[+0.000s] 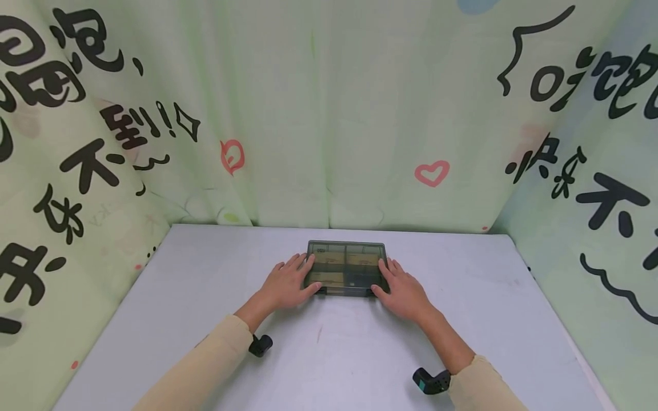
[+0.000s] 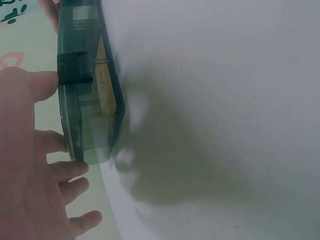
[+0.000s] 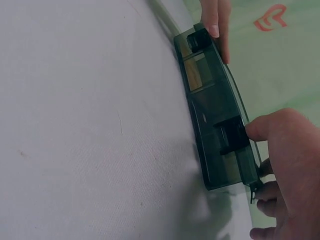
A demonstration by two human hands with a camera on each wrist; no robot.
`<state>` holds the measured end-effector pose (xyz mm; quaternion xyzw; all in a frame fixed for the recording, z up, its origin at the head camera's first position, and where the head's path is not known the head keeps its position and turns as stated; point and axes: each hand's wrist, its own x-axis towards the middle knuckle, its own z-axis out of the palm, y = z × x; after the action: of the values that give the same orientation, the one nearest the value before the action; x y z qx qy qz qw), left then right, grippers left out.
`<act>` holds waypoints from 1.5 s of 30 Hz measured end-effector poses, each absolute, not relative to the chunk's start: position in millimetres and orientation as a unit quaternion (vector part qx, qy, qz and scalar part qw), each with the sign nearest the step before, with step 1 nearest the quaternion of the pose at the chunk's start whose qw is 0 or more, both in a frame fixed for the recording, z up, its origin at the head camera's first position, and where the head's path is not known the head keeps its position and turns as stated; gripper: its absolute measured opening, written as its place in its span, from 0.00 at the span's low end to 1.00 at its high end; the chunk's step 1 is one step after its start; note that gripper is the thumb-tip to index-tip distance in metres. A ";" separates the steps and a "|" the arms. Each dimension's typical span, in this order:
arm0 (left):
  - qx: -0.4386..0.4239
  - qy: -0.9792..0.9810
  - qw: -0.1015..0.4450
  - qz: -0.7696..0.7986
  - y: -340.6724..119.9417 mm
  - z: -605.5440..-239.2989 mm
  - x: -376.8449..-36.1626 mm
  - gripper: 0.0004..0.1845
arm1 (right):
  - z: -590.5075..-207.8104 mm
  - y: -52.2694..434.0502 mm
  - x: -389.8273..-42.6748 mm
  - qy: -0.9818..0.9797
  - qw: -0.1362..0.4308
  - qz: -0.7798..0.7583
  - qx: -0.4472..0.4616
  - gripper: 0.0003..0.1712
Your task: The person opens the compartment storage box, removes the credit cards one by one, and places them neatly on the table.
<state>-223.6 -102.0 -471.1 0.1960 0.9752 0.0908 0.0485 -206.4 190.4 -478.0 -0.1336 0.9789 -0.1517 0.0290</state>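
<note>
A flat dark-green see-through plastic box lies on the table, its lid down. Cardboard-coloured pieces show inside its divided compartments. My left hand rests at its left end, fingers spread along the side. In the left wrist view, the left thumb meets a front latch. My right hand lies at the other end, fingers against the side edge. From the right wrist, the right thumb touches the second latch.
The white-covered table reaches back to a pale green curtain with dark lettering, which also hangs on both sides. A black wrist camera sits on the left wrist, another camera on the right.
</note>
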 end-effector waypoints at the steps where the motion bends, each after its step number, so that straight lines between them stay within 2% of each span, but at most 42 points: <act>1: 0.196 0.975 0.050 0.088 -101.8 -471.5 -224.1 0.41 | -477.7 190.4 -206.5 0.979 0.030 -0.151 -0.133 0.42; 33: 0.200 0.976 0.048 0.077 -98.3 -471.8 -225.1 0.41 | -472.1 185.4 -203.1 0.983 0.031 -0.149 -0.104 0.39; 45: 0.200 0.975 0.051 0.077 -97.2 -472.6 -224.1 0.41 | -480.6 177.1 -200.7 0.975 0.045 -0.205 -0.072 0.40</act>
<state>-224.1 -97.2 -472.6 0.2004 0.9754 0.0769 0.0505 -200.7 177.1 -480.6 -0.0720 0.9750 -0.2053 0.0445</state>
